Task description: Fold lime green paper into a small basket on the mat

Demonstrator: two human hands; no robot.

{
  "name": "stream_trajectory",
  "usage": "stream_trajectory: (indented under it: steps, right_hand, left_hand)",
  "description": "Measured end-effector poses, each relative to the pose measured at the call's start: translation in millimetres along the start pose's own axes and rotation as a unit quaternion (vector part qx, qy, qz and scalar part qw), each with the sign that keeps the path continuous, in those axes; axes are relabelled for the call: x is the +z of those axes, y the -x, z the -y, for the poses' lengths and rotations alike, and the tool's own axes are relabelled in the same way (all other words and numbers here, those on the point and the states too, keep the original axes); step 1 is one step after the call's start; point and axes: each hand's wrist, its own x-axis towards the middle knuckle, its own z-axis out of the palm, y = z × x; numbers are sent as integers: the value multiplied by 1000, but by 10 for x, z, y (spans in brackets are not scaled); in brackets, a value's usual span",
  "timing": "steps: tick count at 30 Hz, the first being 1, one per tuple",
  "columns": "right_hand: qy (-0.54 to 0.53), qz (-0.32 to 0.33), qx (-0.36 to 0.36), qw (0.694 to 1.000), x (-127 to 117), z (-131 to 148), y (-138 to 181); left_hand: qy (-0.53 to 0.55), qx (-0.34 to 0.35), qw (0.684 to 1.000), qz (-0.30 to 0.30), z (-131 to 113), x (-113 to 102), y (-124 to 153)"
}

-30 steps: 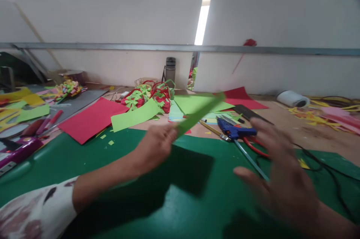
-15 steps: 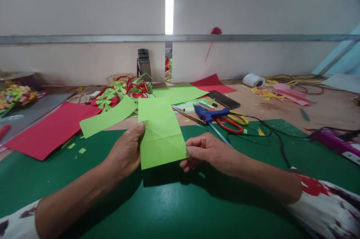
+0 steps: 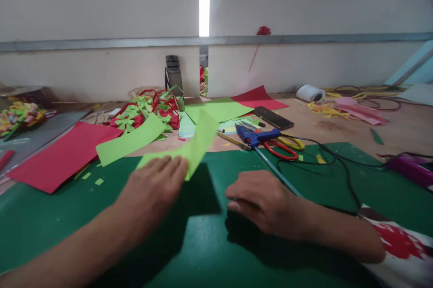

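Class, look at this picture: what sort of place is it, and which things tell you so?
Probably a paper-craft workbench: a green cutting mat, a blue glue gun beside scissors, and cut paper decorations.

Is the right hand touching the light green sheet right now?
Apart. The head view shows the right hand flat on the green mat, with bare mat between it and the light green sheet.

Held paper sheet (image 3: 196, 146): light green. Cutting mat (image 3: 50, 216): dark green. Large sheet (image 3: 64, 155) at left: red. Glue gun (image 3: 255, 136): blue. Scissors (image 3: 282, 147): one red handle, one yellow. Sleeve (image 3: 402, 245): white with red and dark blotches. Phone (image 3: 273, 118): black.
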Motion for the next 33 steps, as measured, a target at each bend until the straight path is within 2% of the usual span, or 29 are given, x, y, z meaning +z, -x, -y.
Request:
stream_trajectory:
  steps: [2,3,7,11,14,19,23,26,29,33]
  right_hand:
    - [111,-26,-115,987,13,11,36]
    - [151,-31,-137,979,24,6,46]
    - [256,-19,-116,960,76,-56,38]
    - [236,64,-67,967,127,-102,38]
    - [223,90,-65,969,139,-109,60]
    - [229,100,-77,965,142,-131,82]
    - [219,95,-98,966,191,-134,91]
    - [205,80,-81,972,219,-131,75]
    - [203,65,-63,975,205,-133,50]
    - [224,64,-82,969,184,-135,54]
  left_hand:
    - [-66,47,988,131,-151,165,76]
    - [-83,58,984,149,-214,238,106]
    - [-108,79,979,152,-295,356,170]
    - [-89,91,979,159,-236,305,153]
    - [-54,83,985,141,-216,305,136]
    - [-32,81,993,76,-220,329,184]
    - [19,116,992,49,-237,278,209]
    - [48,132,990,22,-235,267,192]
    - [63,131,989,-5,-208,283,181]
    - [71,120,990,-2,-204,277,194]
